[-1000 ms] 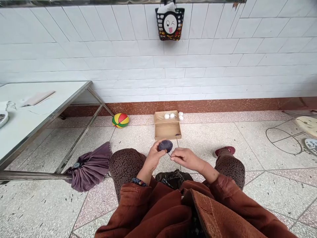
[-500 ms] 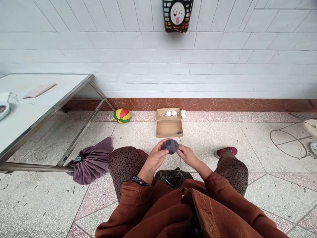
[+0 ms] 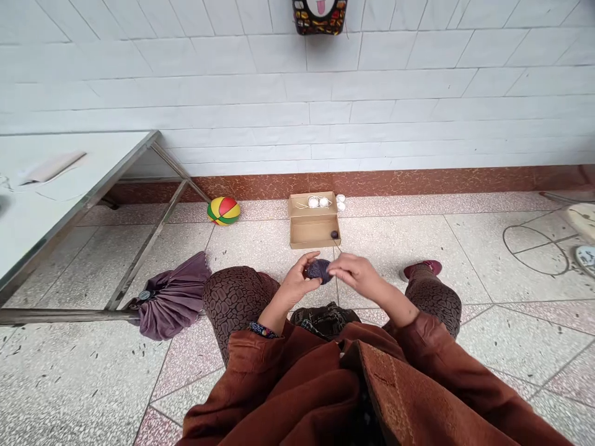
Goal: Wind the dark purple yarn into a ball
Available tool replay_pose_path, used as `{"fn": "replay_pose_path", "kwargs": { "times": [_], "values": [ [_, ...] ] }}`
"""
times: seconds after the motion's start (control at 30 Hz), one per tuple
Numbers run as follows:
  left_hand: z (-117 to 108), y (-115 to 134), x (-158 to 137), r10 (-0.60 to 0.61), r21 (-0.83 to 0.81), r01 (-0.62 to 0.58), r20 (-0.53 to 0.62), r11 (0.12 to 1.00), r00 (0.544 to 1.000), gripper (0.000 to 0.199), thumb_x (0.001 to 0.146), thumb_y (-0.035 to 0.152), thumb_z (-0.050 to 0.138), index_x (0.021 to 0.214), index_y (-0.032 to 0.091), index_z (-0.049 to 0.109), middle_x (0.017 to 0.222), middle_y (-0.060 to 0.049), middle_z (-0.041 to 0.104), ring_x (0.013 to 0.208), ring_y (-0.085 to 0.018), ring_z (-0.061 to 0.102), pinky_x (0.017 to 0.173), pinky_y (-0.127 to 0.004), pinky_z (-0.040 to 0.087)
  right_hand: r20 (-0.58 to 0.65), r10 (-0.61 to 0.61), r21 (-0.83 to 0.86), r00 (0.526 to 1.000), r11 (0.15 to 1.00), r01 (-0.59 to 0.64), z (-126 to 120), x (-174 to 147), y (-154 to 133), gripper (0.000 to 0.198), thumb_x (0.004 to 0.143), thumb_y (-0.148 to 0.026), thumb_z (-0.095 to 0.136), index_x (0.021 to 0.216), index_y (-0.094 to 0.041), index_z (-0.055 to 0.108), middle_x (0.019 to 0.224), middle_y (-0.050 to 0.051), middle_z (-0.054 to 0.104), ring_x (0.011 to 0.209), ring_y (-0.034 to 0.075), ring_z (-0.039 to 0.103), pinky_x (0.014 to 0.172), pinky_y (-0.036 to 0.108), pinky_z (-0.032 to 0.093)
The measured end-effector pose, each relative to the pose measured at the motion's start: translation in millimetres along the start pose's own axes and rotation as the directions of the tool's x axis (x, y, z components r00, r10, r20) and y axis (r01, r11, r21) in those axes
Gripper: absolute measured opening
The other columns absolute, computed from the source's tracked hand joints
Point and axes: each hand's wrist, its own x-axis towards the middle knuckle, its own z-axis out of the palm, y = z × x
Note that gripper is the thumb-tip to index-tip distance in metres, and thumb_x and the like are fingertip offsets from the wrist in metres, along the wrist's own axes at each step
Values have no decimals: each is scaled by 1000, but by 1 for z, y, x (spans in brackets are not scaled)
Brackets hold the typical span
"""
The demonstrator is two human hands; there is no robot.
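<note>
My left hand is wrapped round a dark purple-grey ball of yarn, held above the floor between my knees. At the ball's right side, my right hand has its fingers pinched together, close against the yarn. A thin dark strand runs from near this hand down to the open cardboard box on the floor. Inside the box's right corner lies a small dark yarn ball. White balls of yarn rest in the box's raised lid, and more white balls sit just beside it.
A steel-framed white table stands at the left, with a folded cloth on top. Below are a purple folded umbrella and a striped ball. A black basket hangs on the wall. At right a wire-framed stand touches the floor.
My right hand has risen and moved over the right side of the yarn ball. My left fingers have opened out somewhat around it. The view has tilted slightly downward.
</note>
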Motion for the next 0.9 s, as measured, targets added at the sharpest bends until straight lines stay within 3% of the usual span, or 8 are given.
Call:
{"fn": "replay_pose_path", "kwargs": {
  "times": [0.1, 0.27, 0.4, 0.5, 0.6, 0.7, 0.9],
  "values": [
    [8, 9, -5, -10, -118, 30, 170, 993, 985, 75, 66, 19, 78, 137, 26, 55, 112, -6, 63, 104, -23, 58, 95, -35, 43, -113, 136, 20, 984, 991, -135, 2, 5, 21, 25, 101, -36, 50, 92, -22, 69, 85, 5, 68, 81, 19, 63, 77, 31, 49],
    [16, 14, -7, -27, -363, 51, 70, 930, 997, 58, 67, 26, 78, 123, 21, 65, 119, -10, 65, 111, -26, 57, 98, -36, 42, -63, 279, 56, 958, 960, -276, 44, -23, 41, 28, 102, -34, 45, 91, -20, 66, 83, 5, 68, 79, 19, 64, 72, 29, 49],
    [15, 5, -2, -66, -400, 32, -72, 916, 995, 45, 69, 26, 77, 112, 19, 66, 112, -8, 67, 107, -22, 59, 99, -35, 41, 107, 176, -25, 979, 984, -174, 62, -41, 29, 32, 103, -36, 43, 87, -20, 65, 81, 4, 66, 77, 17, 62, 73, 28, 49],
    [13, -4, 2, -31, -290, -23, -183, 957, 983, 42, 72, 27, 75, 112, 19, 64, 111, -6, 67, 104, -21, 59, 98, -34, 42, 199, 66, -83, 978, 995, -51, 53, -40, 11, 32, 105, -35, 42, 91, -20, 66, 82, 5, 65, 77, 18, 62, 73, 28, 49],
    [10, -6, 2, 31, -80, -50, -223, 996, 974, 43, 74, 28, 73, 115, 20, 62, 112, -6, 66, 106, -22, 58, 98, -34, 41, 198, -13, -99, 980, 995, 33, 34, -32, -6, 31, 104, -36, 43, 93, -20, 68, 79, 5, 64, 74, 18, 61, 70, 28, 49],
    [9, -4, -1, 39, 41, -32, -157, 999, 987, 51, 73, 28, 74, 122, 22, 60, 112, -5, 64, 103, -21, 58, 96, -33, 42, 88, -33, -90, 996, 995, 41, 13, -20, -13, 30, 104, -38, 45, 97, -21, 69, 82, 6, 65, 75, 18, 61, 70, 29, 49],
    [12, 6, -9, -16, -60, 22, 94, 998, 995, 64, 76, 30, 71, 138, 27, 54, 103, -4, 61, 94, -20, 57, 87, -31, 44, -121, 75, -58, 990, 995, -83, -6, 8, 9, 29, 102, -39, 49, 93, -22, 69, 86, 6, 67, 83, 20, 63, 77, 31, 49]
  ]
}}
